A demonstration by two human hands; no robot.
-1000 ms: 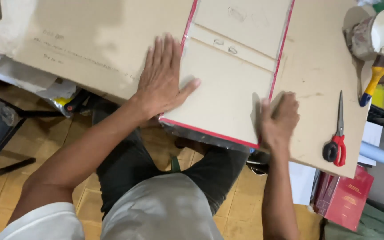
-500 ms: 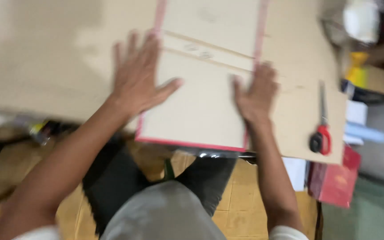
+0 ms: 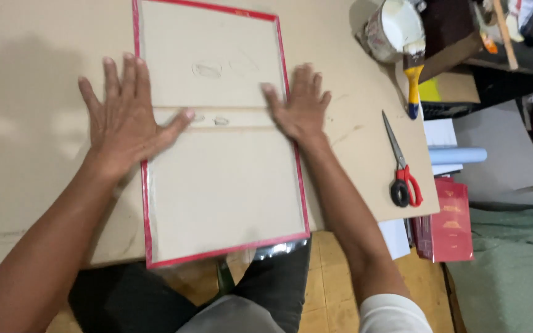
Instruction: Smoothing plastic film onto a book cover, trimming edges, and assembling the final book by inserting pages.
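Both hands lie flat and open, fingers spread, gripping nothing. The left hand [image 3: 124, 117] presses palm-down across the left red edge of a red-edged board [image 3: 223, 185], its thumb reaching inward onto the pale face. The right hand [image 3: 300, 105] rests the same way over the board's right edge, about level with a thin seam that runs across the panel. The board lies on a brown table [image 3: 32, 80], with its near end jutting past the table's front edge above the person's lap. Well to the right, red-handled scissors [image 3: 402, 166] lie on the table. Farther back a yellow-handled brush [image 3: 413, 77] leans against a white paint can [image 3: 393, 28].
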